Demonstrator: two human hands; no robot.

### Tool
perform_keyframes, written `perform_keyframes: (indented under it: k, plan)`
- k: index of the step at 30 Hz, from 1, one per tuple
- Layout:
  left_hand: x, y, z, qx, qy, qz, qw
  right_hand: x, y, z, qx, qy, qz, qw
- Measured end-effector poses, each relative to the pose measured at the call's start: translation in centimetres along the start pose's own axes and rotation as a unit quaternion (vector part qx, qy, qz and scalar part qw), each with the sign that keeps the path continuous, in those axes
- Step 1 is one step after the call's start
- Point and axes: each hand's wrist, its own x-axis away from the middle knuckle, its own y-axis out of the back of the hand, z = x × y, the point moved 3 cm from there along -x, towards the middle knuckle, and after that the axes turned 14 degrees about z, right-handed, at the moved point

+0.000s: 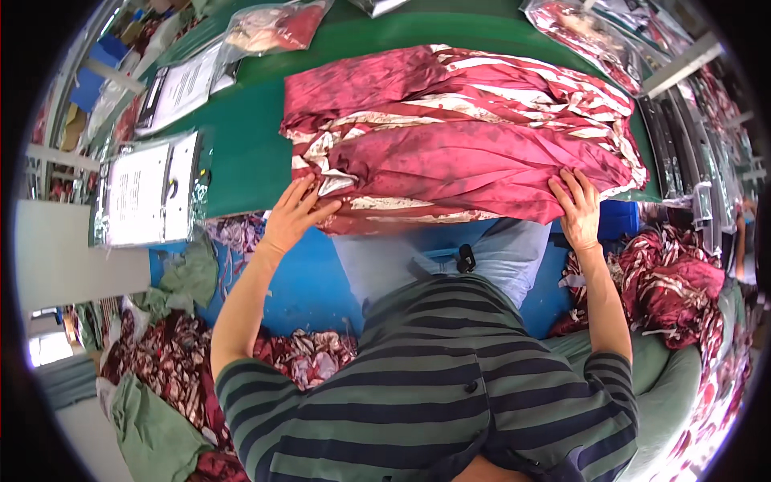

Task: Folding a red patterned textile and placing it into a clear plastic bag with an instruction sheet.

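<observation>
A folded dark red cloth point(466, 136) with cream patterned stripes lies on the green table point(249, 153), its near edge hanging over the table's front. My left hand point(293, 215) rests with fingers spread on the cloth's near left corner. My right hand point(578, 210) presses flat on the near right corner. Neither hand closes around the cloth; both lie on top of it.
Papers in clear sleeves point(148, 189) lie at the table's left. Bagged red cloths point(273, 26) sit at the back, more bags point(586, 28) at the back right. Loose red cloths are piled on the floor at left point(169, 361) and on a green bin at right point(683, 285).
</observation>
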Motion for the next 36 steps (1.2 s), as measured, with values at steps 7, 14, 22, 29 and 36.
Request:
perform_keyframes:
  k: [7,14,22,29,36]
  plan:
    - [-1.3,3.4,1.7,0.231,0.066,-0.038,0.970,-3.1,6.5,-2.6,-0.215,0.028,0.215,0.952]
    - [-5.1,7.7,9.2,0.709,0.246,-0.186,0.634,-12.5,14.5,-5.9,-0.409,0.043,0.326,0.851]
    - [-12.7,5.1,14.5,0.639,0.384,-0.230,0.625,-23.6,5.1,-10.0,-0.352,-0.048,0.112,0.928]
    - [-8.9,0.1,16.8,0.419,0.490,-0.173,0.744,-21.0,-3.4,-9.2,-0.286,-0.227,0.033,0.930]
    - [-9.7,3.3,16.0,0.483,0.422,-0.145,0.753,-21.4,-3.8,-9.3,-0.249,-0.251,0.070,0.933]
